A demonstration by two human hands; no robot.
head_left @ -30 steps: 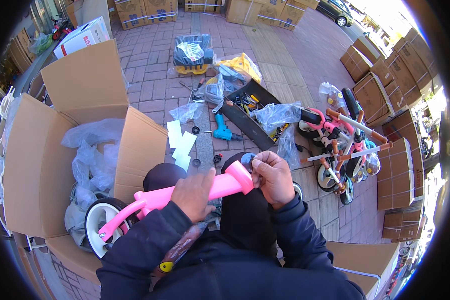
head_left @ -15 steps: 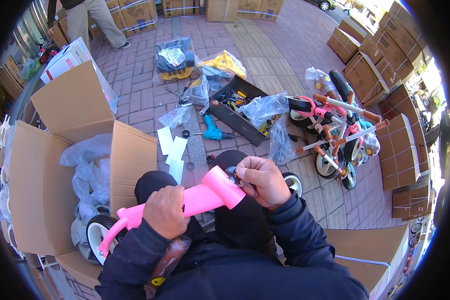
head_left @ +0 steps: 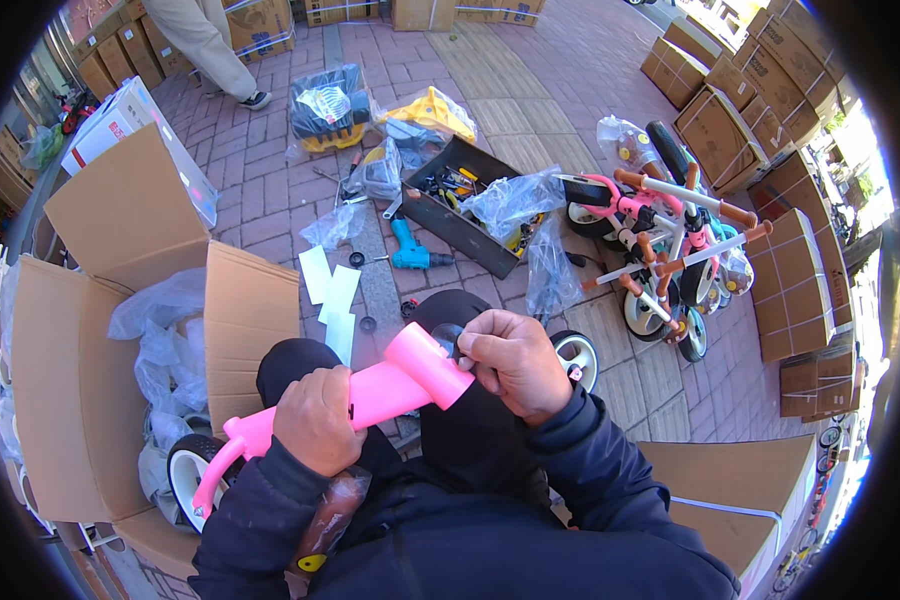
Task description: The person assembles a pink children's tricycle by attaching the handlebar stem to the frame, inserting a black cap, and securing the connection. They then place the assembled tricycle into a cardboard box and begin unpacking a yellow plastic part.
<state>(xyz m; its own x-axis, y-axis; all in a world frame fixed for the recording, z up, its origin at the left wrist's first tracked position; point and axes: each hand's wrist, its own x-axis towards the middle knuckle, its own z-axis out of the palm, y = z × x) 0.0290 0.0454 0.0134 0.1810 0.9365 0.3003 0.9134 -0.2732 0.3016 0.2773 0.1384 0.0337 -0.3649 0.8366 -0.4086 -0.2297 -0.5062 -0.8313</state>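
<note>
A pink bicycle frame (head_left: 388,390) lies across my lap, its thick head tube up and to the right. My left hand (head_left: 317,420) is wrapped round the main tube. At the head tube's open end, my right hand (head_left: 520,365) pinches a small dark round piece (head_left: 448,338) between thumb and fingers; whether it touches the rim I cannot tell. A white-rimmed wheel (head_left: 192,475) stands beside the frame's fork-like lower end. Between my left forearm and body sits a brown part in clear plastic (head_left: 335,515).
An open carton (head_left: 75,400) with plastic wrapping stands left. Ahead lie white cards (head_left: 341,290), a teal power drill (head_left: 415,250) and a dark toolbox (head_left: 455,235). Small bikes (head_left: 670,235) lie at right, near a loose wheel (head_left: 576,358). Someone's legs (head_left: 210,50) show far left.
The view has shifted slightly, so most things appear a little left and higher. My right hand now shows the dark round piece more plainly. The person at far left has stepped rightward.
</note>
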